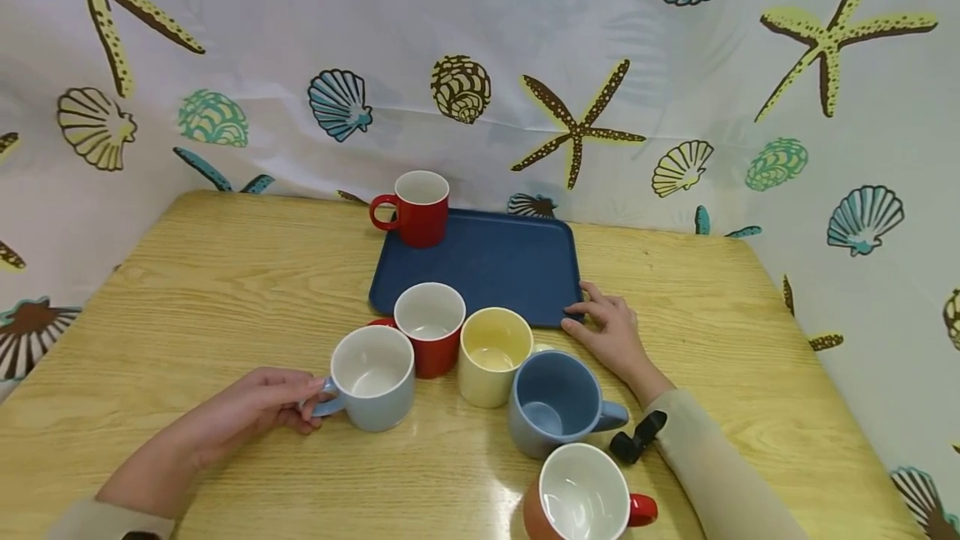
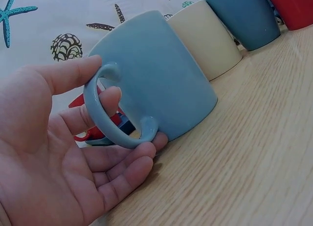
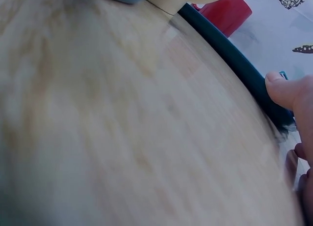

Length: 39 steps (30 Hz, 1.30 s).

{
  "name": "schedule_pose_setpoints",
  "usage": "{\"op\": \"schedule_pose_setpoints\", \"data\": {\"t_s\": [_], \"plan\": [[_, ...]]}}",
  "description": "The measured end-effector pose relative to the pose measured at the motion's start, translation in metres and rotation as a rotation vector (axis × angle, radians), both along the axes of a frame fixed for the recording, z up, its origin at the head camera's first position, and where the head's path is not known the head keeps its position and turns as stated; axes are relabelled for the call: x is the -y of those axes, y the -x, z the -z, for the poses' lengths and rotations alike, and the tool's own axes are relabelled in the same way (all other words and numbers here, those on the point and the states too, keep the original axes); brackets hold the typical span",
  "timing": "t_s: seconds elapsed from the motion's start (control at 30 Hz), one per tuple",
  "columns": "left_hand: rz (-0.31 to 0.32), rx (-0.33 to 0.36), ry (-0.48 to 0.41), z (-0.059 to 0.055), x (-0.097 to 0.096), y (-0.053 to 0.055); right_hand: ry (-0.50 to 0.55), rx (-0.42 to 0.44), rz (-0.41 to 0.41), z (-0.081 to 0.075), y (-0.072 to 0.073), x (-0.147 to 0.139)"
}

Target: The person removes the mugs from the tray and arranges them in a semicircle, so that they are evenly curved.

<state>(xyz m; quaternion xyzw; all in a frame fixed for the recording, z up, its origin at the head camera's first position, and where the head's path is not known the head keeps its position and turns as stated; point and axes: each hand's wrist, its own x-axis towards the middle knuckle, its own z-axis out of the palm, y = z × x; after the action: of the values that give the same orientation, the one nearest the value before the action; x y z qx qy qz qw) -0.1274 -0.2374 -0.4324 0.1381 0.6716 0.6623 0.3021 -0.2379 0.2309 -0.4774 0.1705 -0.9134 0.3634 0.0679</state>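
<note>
My left hand (image 1: 255,407) pinches the handle of a light blue mug (image 1: 378,413) that stands on the table; in the left wrist view a finger passes through the handle. At the near right corner of a dark blue tray (image 1: 510,265), my right hand (image 1: 611,332) grips the rim, its thumb on the edge in the right wrist view. A red mug (image 1: 427,227) stands on the tray's far left corner. Between the light blue mug and the tray is another red mug (image 1: 437,357). To its right stand a yellow mug (image 1: 482,382) and a darker blue mug (image 1: 527,427).
A red mug (image 1: 534,511) with a white inside stands nearest me, left of my right forearm. The wooden table (image 1: 255,273) meets a cloth (image 1: 270,15) printed with shells and starfish behind and at the sides.
</note>
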Motion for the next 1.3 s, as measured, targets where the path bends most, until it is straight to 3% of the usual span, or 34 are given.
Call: {"op": "schedule_pose_setpoints", "data": {"t_s": [0.13,0.37,0.53,0.7,0.87,0.97,1.1,1.3], "plan": [[0.033,-0.009,0.014,-0.001,0.0,0.002,-0.005,-0.006,0.001,0.0,-0.002,-0.001],[0.127,-0.086,0.219,-0.011,0.009,0.007,0.024,0.005,0.003,0.0,-0.002,0.0],[0.148,-0.091,0.232,-0.014,0.013,0.01,0.033,0.018,0.0,0.0,-0.002,0.001],[0.199,-0.138,0.249,-0.014,0.017,0.013,0.035,0.03,0.011,-0.002,-0.003,0.001],[0.236,-0.173,0.258,-0.023,0.032,0.025,0.032,0.032,0.015,-0.002,-0.002,-0.002],[0.242,-0.188,0.175,-0.028,0.043,0.04,0.028,0.033,0.02,-0.004,-0.004,-0.003],[0.257,-0.214,-0.045,-0.031,0.048,0.065,0.042,0.029,0.033,-0.005,-0.006,-0.004],[0.217,-0.097,-0.409,-0.033,0.049,0.099,0.048,0.04,0.025,-0.003,-0.004,0.0]]}}
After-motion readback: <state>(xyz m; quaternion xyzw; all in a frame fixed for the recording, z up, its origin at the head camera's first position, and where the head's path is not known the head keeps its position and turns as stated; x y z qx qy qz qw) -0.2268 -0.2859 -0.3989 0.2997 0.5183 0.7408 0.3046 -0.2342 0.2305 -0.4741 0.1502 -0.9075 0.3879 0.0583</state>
